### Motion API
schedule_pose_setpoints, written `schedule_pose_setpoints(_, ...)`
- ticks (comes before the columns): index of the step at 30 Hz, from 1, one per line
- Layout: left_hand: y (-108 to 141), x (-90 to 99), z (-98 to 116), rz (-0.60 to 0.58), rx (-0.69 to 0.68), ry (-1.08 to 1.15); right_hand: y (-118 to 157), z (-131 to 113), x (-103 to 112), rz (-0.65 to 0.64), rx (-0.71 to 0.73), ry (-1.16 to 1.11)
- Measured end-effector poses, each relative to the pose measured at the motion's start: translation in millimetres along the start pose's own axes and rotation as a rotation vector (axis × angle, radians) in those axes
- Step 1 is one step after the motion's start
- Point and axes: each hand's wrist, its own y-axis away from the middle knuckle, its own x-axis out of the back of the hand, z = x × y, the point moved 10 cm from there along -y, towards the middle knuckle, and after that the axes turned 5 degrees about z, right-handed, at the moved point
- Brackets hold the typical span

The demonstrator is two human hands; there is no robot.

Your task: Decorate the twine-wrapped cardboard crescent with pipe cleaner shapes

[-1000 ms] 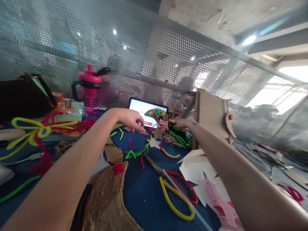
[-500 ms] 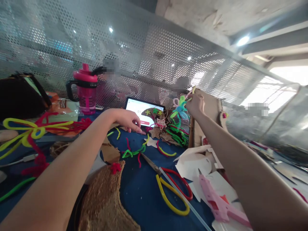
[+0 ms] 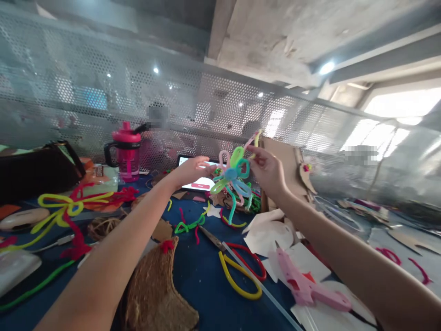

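Thumb and fingers of your right hand [image 3: 268, 169] are pinched on a multicoloured pipe-cleaner flower [image 3: 231, 174] with looped petals in pink, green, teal and blue around a light blue centre. You have it near its upper right edge, so most of the bloom lies to the left of your grip and lower; pink and yellow strands stick up above your fingertips, and loose ends hang beneath the petals. Your left hand [image 3: 195, 169] reaches in from the other side, its fingertips right by the left petals; whether they touch or hold anything, you cannot tell from this view.

Your flower is up in the air, in front of a tablet with a lit white screen [image 3: 200, 186]. Below it, on the blue tabletop [image 3: 203, 287], are a small white star [image 3: 212, 210] and a bent green pipe cleaner [image 3: 188, 226]. Nearer you lie scissors with red and yellow handles [image 3: 221, 247], with a pink glue gun [image 3: 296, 280] to their right and a brown cord-covered crescent [image 3: 155, 280] to their left.
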Motion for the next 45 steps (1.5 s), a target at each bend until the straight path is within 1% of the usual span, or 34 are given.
schedule_pose_setpoints(2, 11.3, -25.2, 16.4, -0.172, -0.018, 0.128, 11.5, -17.9, 9.0, 0.078, 0.033, -0.144)
schedule_pose_setpoints(3, 18.6, -35.6, 23.3, -0.237, -0.015, 0.195, 16.7, -25.5, 13.5, 0.112, 0.052, -0.207)
schedule_pose_setpoints(4, 25.9, -42.7, 28.1, -0.271, 0.001, 0.261, 21.6, -32.4, 16.9, 0.129, 0.071, -0.255)
schedule_pose_setpoints(5, 32.8, -46.5, 30.9, -0.271, 0.026, 0.329, 26.5, -38.6, 20.3, 0.142, 0.089, -0.287)
schedule_pose_setpoints(8, 53.5, -39.7, 33.2, -0.12, 0.083, 0.506, 42.0, -56.2, 29.6, 0.147, 0.162, -0.264)
schedule_pose_setpoints(11, 81.3, -27.7, 34.1, 0.008, 0.122, 0.665, 62.6, -75.3, 33.7, 0.092, 0.283, -0.099)
schedule_pose_setpoints(13, 101.0, -18.7, 38.9, 0.072, 0.104, 0.741, 79.7, -86.6, 32.6, 0.031, 0.357, 0.014)
schedule_pose_setpoints(16, 128.2, -9.2, 45.7, 0.164, 0.067, 0.746, 107.2, -102.6, 30.3, -0.037, 0.404, 0.133)
schedule_pose_setpoints(20, 155.9, -8.1, 42.5, 0.303, 0.07, 0.725, 135.6, -120.7, 28.9, -0.032, 0.371, 0.272)
schedule_pose_setpoints(22, 167.0, -4.4, 31.4, 0.383, 0.099, 0.738, 142.7, -116.8, 28.0, -0.019, 0.323, 0.314)
schedule_pose_setpoints(23, 172.9, 1.3, 22.6, 0.438, 0.122, 0.749, 144.2, -109.0, 28.7, -0.008, 0.29, 0.324)
schedule_pose_setpoints(24, 180.2, 11.8, 11.7, 0.526, 0.142, 0.762, 144.4, -96.7, 31.5, 0.017, 0.245, 0.337)
schedule_pose_setpoints(26, 198.4, 39.2, -11.4, 0.74, 0.168, 0.759, 143.3, -58.1, 47.7, 0.139, 0.069, 0.358)
schedule_pose_setpoints(27, 206.2, 50.7, -20.1, 0.817, 0.17, 0.738, 144.3, -38.7, 56.2, 0.2, -0.011, 0.349)
schedule_pose_setpoints(28, 210.1, 56.9, -26.1, 0.839, 0.177, 0.703, 145.4, -26.8, 60.2, 0.231, -0.023, 0.323)
schedule_pose_setpoints(30, 209.5, 53.8, -30.9, 0.784, 0.221, 0.6, 147.9, -17.2, 61.1, 0.248, 0.015, 0.244)
schedule_pose_setpoints(31, 207.0, 47.8, -26.5, 0.743, 0.218, 0.529, 149.2, -17.3, 59.4, 0.243, 0.027, 0.199)
schedule_pose_setpoints(32, 202.3, 37.8, -17.2, 0.678, 0.198, 0.436, 150.5, -20.5, 56.6, 0.231, 0.036, 0.154)
schedule_pose_setpoints(33, 196.8, 25.5, -2.4, 0.605, 0.149, 0.315, 151.4, -27.5, 52.7, 0.21, 0.052, 0.114)
schedule_pose_setpoints(34, 192.5, 13.7, 18.2, 0.557, 0.057, 0.165, 152.2, -36.8, 48.9, 0.187, 0.069, 0.079)
schedule_pose_setpoints(35, 189.4, 1.0, 40.7, 0.522, -0.046, -0.009, 152.5, -47.6, 45.3, 0.16, 0.085, 0.043)
schedule_pose_setpoints(36, 188.2, -11.1, 62.7, 0.513, -0.149, -0.171, 152.6, -58.5, 42.2, 0.133, 0.098, 0.002)
schedule_pose_setpoints(37, 186.3, -24.5, 80.1, 0.49, -0.221, -0.309, 152.3, -68.7, 39.6, 0.106, 0.105, -0.046)
schedule_pose_setpoints(38, 184.1, -35.1, 91.8, 0.478, -0.255, -0.419, 151.7, -77.2, 37.5, 0.081, 0.101, -0.094)
schedule_pose_setpoints(39, 181.8, -41.5, 99.6, 0.489, -0.265, -0.502, 151.0, -84.7, 34.5, 0.051, 0.098, -0.138)
schedule_pose_setpoints(40, 178.7, -46.4, 103.9, 0.488, -0.262, -0.557, 150.5, -90.9, 29.7, 0.006, 0.095, -0.178)
schedule_pose_setpoints(42, 170.2, -52.1, 102.1, 0.442, -0.22, -0.579, 150.3, -95.2, 18.8, -0.08, 0.051, -0.272)
schedule_pose_setpoints(43, 166.0, -52.7, 97.9, 0.41, -0.191, -0.557, 150.6, -92.7, 14.0, -0.106, 0.003, -0.34)
schedule_pose_setpoints(45, 160.2, -48.7, 87.6, 0.364, -0.147, -0.463, 152.6, -80.6, 6.1, -0.118, -0.135, -0.5)
